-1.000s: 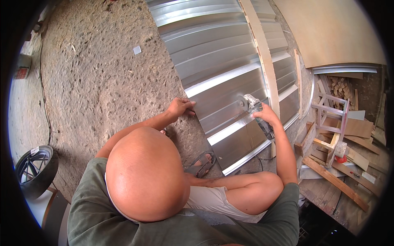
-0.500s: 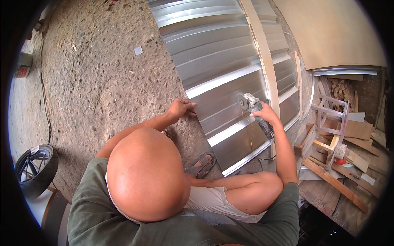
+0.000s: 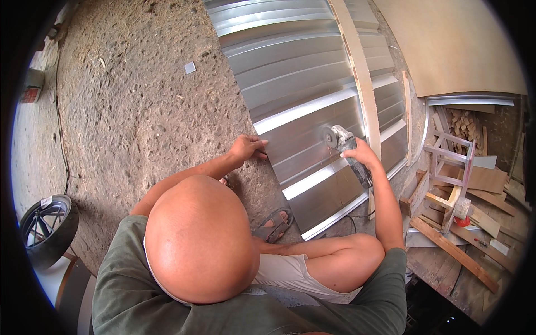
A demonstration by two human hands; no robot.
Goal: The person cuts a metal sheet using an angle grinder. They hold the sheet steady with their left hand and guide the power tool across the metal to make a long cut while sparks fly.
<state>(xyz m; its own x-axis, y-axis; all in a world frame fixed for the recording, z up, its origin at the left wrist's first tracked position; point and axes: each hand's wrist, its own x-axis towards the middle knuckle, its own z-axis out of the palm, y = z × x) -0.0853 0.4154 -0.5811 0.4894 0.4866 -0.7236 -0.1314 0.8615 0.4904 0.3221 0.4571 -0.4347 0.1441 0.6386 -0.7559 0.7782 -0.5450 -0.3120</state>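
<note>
A long ribbed sheet of shiny metal lies before me. My left hand is at its left edge, thumb and fingers closed about the rim. In my right hand is a dark angle grinder with a pale metal head, the fingers wrapped round its body. The grinder's cutting disc stands on edge at the sheet's surface, left of a wooden board; whether it touches cannot be made out. Faint streaks show below the disc. My sandalled foot rests beside the sheet's near left corner.
A long wooden board lies along the sheet. At the right are a small wooden frame, scrap planks and a large pale panel. A power cord trails by the sheet's near end. A wheel lies far left.
The orange sparks below the disc have faded to faint streaks. Both hands and the grinder hold nearly the same place; the view has shifted very slightly.
</note>
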